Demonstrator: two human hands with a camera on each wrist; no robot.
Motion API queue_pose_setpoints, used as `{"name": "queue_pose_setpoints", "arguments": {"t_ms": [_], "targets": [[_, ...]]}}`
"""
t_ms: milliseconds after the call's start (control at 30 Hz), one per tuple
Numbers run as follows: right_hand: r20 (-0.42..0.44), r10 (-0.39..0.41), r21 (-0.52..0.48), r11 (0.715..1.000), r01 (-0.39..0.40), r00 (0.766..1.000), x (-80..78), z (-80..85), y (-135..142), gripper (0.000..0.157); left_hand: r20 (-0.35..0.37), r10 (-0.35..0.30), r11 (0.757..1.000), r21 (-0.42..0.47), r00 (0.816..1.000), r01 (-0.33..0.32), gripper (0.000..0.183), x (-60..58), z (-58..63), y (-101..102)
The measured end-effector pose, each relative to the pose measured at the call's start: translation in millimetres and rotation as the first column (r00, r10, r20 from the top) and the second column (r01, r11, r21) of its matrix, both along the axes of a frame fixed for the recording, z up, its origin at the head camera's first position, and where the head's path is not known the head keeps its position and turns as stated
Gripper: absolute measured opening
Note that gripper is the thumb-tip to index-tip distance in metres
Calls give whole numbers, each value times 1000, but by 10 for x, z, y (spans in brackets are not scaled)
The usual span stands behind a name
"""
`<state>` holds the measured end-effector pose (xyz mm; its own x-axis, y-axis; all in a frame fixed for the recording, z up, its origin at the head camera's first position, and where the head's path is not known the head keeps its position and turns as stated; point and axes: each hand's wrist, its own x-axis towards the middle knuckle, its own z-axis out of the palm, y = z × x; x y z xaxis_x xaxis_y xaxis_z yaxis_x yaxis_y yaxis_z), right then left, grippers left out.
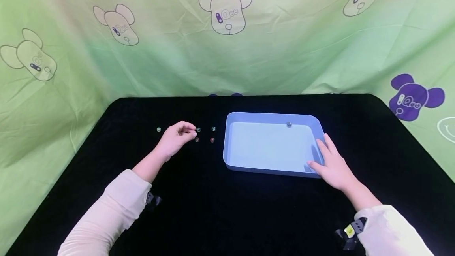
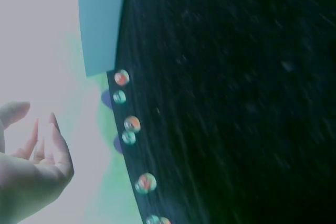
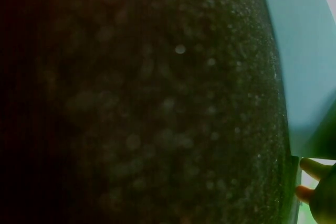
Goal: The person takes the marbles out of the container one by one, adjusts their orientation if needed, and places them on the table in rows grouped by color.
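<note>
My left hand (image 1: pixel 176 138) is over the left part of the table, its fingertips overlapping two small glass marbles (image 1: pixel 198 130) in the head view. In the left wrist view this hand (image 2: pixel 39 174) is raised, thumb and fingers apart with nothing between them. To its right lie a greenish marble (image 1: pixel 213 128) and a reddish marble (image 1: pixel 212 140); another marble (image 1: pixel 158 129) is to its left. At the right side of a shallow blue tray (image 1: pixel 273 170), my right hand (image 1: pixel 332 165) rests on the rim, fingers spread and thumb reaching over the wall. One marble (image 1: pixel 289 124) is inside the tray near the back.
A black cloth covers the table (image 1: pixel 227 212). In the left wrist view, reddish marbles (image 2: pixel 132 124) and greenish marbles (image 2: pixel 119 97) line up beyond the tray's end. Behind the table hangs a green curtain (image 1: pixel 160 66) printed with bear heads. Both wrists carry small black devices (image 1: pixel 350 234).
</note>
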<state>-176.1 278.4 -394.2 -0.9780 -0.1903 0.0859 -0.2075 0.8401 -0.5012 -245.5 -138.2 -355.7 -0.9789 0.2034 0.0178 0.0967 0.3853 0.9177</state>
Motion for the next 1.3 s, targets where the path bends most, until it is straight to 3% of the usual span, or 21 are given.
{"name": "queue_pose_setpoints", "arguments": {"t_ms": [200, 500, 933, 1300], "targets": [[5, 3, -5, 1000, -3, 1000, -5, -2, 3, 69, -13, -58, 996, 61, 998, 58, 24, 0, 35, 198], [12, -2, -8, 1000, 2, 1000, 6, -9, -1, 70, -28, -132, 986, 103, 991, 134, 21, -53, -16, 562], [12, -1, 5, 1000, 1, 1000, -4, -14, 2, 70, -48, -164, 970, 172, 985, 170, 20, -105, 89, 943], [8, -1, 5, 1000, 1, 1000, 3, -5, -3, 69, -7, -183, 963, 198, 983, 180, 20, -134, 94, 1184]]}}
